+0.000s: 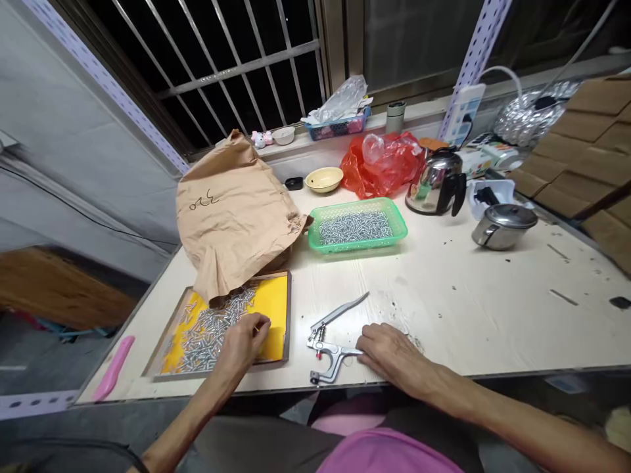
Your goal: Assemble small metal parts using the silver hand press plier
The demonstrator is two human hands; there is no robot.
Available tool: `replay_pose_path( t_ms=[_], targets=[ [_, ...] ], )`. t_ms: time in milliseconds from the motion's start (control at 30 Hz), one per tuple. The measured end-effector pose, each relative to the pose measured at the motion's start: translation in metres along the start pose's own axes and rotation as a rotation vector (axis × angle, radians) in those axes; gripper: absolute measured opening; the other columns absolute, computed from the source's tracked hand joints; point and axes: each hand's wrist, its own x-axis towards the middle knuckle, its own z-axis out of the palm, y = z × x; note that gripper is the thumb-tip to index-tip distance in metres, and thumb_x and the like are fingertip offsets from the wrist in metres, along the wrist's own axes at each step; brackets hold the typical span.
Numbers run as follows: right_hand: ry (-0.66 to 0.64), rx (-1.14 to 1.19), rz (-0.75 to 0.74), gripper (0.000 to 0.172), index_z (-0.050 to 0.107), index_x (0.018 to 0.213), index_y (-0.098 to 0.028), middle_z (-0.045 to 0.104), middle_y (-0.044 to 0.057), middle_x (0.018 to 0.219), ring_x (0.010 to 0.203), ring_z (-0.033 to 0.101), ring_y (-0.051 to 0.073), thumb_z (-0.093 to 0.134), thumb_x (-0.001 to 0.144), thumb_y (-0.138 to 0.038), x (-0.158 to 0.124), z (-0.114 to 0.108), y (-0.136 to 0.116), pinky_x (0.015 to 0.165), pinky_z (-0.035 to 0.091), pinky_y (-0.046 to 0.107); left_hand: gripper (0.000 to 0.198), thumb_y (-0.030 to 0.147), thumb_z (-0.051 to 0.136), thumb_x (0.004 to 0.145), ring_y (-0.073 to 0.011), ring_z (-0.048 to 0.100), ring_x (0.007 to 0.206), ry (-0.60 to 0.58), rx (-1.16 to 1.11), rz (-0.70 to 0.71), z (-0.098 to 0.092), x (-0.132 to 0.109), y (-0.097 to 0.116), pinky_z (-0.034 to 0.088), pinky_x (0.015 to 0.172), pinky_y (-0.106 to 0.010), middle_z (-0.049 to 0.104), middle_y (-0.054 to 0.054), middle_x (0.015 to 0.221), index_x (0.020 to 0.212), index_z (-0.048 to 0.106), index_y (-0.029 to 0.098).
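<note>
My left hand point(245, 338) is over the right part of a shallow yellow-bottomed tray point(272, 307). Its thumb and fingers are pinched together; whatever is between them is too small to make out. Many small silvery metal pins or screws point(210, 335) lie heaped in the tray just beside it. My right hand point(392, 355) rests on the table, fingers curled around the end of one handle of the grey snap-fastener pliers point(335, 358). The pliers lie with their other handle spread away, jaws toward the near edge.
A brown paper bag point(236, 217) leans over the tray's far side. Behind the pliers, a green basket point(359, 248) holds many small metal parts. A kettle point(436, 184), a lidded metal pot point(503, 226) and red plastic bags point(379, 167) stand farther back. A pink-handled object point(114, 368) lies left.
</note>
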Motion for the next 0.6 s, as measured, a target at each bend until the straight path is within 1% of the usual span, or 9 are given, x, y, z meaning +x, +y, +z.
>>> replay_pose_path(
  t_ms=[67,100,167,233,267,367,433,500,600],
  targets=[
    [0.046,-0.053,0.018,0.012,0.056,0.080,-0.018,0.057,0.003,0.083,0.074,0.050,0.017,0.049,0.090,-0.016,0.005,0.005,0.003,0.067,0.032,0.031,0.021,0.039,0.052,0.073,-0.0148,0.057,0.058,-0.009,-0.115,-0.128,-0.001,0.002,0.004,0.042,0.055,-0.023,0.062,0.001,0.063,0.070,0.061,0.020],
    [0.069,-0.075,0.020,0.013,0.056,0.080,-0.018,0.056,0.003,0.082,0.073,0.050,0.017,0.049,0.090,-0.016,0.007,0.007,0.004,0.067,0.031,0.031,0.023,0.041,0.055,0.071,-0.0143,0.056,0.055,-0.038,-0.215,-0.199,-0.001,0.001,0.007,0.042,0.050,-0.022,0.061,0.001,0.061,0.070,0.061,0.020],
    [0.097,-0.110,0.003,0.014,0.056,0.079,-0.018,0.056,0.002,0.081,0.072,0.049,0.016,0.049,0.091,-0.017,0.009,0.006,0.006,0.066,0.029,0.031,0.029,0.046,0.059,0.068,-0.0125,0.053,0.050,-0.148,-0.461,-0.312,0.004,-0.004,0.020,0.039,0.042,-0.020,0.059,0.001,0.059,0.072,0.061,0.018],
    [0.099,-0.136,-0.013,0.014,0.055,0.078,-0.018,0.056,0.002,0.080,0.071,0.049,0.016,0.049,0.091,-0.018,0.010,0.003,0.007,0.066,0.028,0.031,0.034,0.049,0.061,0.067,-0.0098,0.048,0.044,-0.264,-0.671,-0.362,0.015,-0.013,0.039,0.036,0.036,-0.019,0.056,0.002,0.056,0.074,0.060,0.016],
    [0.098,-0.149,-0.013,0.014,0.055,0.078,-0.018,0.056,0.002,0.080,0.072,0.049,0.016,0.049,0.091,-0.018,0.010,0.001,0.008,0.066,0.027,0.031,0.035,0.049,0.061,0.067,-0.0084,0.044,0.041,-0.311,-0.731,-0.376,0.022,-0.019,0.049,0.034,0.035,-0.018,0.054,0.003,0.052,0.074,0.060,0.015],
    [0.110,-0.181,0.003,0.014,0.055,0.078,-0.018,0.056,0.002,0.080,0.072,0.048,0.015,0.049,0.091,-0.016,0.009,-0.002,0.011,0.066,0.026,0.031,0.035,0.049,0.061,0.068,-0.0053,0.036,0.033,-0.388,-0.781,-0.415,0.045,-0.032,0.072,0.028,0.031,-0.016,0.045,0.007,0.043,0.070,0.058,0.014],
    [0.124,-0.194,0.012,0.014,0.055,0.078,-0.018,0.056,0.002,0.080,0.071,0.047,0.015,0.049,0.091,-0.016,0.008,-0.002,0.014,0.065,0.026,0.031,0.034,0.048,0.061,0.067,-0.0043,0.035,0.032,-0.402,-0.780,-0.433,0.056,-0.036,0.079,0.026,0.030,-0.015,0.044,0.008,0.043,0.067,0.056,0.014],
    [0.137,-0.201,0.023,0.014,0.055,0.078,-0.018,0.055,0.001,0.080,0.069,0.046,0.015,0.049,0.091,-0.017,0.007,0.000,0.018,0.064,0.026,0.031,0.034,0.048,0.062,0.067,-0.0037,0.034,0.031,-0.408,-0.788,-0.448,0.060,-0.037,0.081,0.024,0.029,-0.015,0.044,0.008,0.043,0.065,0.055,0.015],
    [0.160,-0.204,0.032,0.014,0.054,0.078,-0.018,0.055,0.001,0.079,0.069,0.045,0.015,0.049,0.090,-0.016,0.005,0.002,0.021,0.063,0.026,0.030,0.035,0.049,0.063,0.066,-0.0032,0.034,0.031,-0.435,-0.812,-0.473,0.060,-0.036,0.081,0.023,0.029,-0.015,0.044,0.008,0.044,0.065,0.054,0.015]
  ],
)
